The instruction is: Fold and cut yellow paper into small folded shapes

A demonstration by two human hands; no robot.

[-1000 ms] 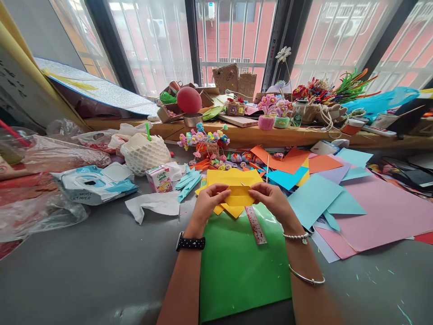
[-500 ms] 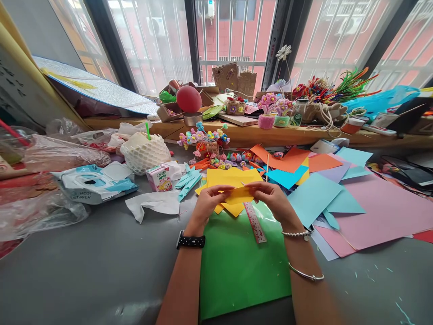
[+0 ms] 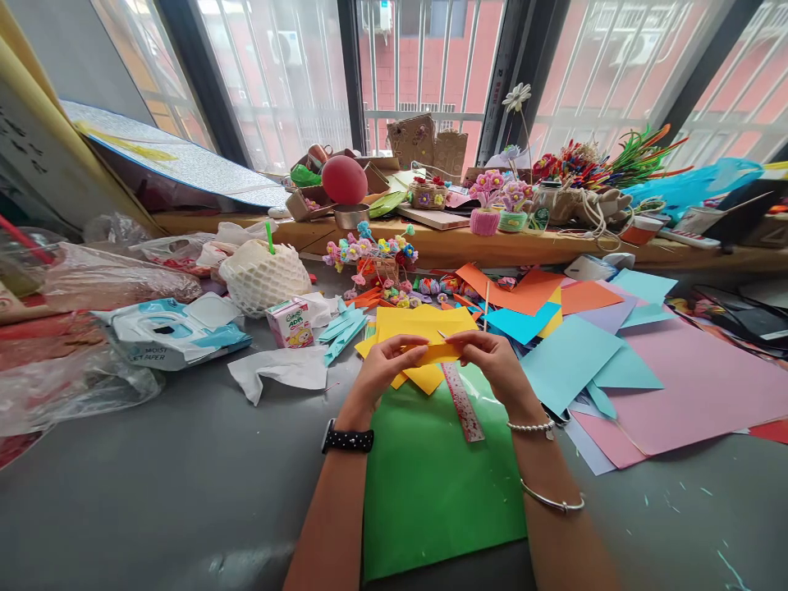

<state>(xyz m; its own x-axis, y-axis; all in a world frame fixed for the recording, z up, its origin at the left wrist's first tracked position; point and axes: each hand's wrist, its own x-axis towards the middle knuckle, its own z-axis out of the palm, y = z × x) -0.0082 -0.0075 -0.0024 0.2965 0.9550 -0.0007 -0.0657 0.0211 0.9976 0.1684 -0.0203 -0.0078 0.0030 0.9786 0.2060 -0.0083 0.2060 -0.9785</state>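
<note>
Between my two hands a small piece of yellow paper [image 3: 442, 353] is stretched level above the table. My left hand [image 3: 389, 367] pinches its left end between thumb and fingers. Its right end is in the pinch of my right hand [image 3: 492, 361]. A thin pointed tip shows by the right fingertips; I cannot tell what it belongs to. Behind the hands lie sheets of yellow paper [image 3: 424, 322]. Below them a patterned ruler [image 3: 465, 406] rests on a green mat [image 3: 443, 492].
On the right are blue paper sheets [image 3: 572, 361] and a large pink sheet [image 3: 695, 386]. To the left lie a crumpled tissue [image 3: 283, 373], a small carton [image 3: 290, 324], a wet wipes pack [image 3: 172, 328] and a netted coconut [image 3: 264, 277]. Craft flowers [image 3: 375, 254] stand at the back.
The yellow piece has tilted a little and shows a narrower face. My right hand and forearm have shifted slightly left. Both hands keep their pinch.
</note>
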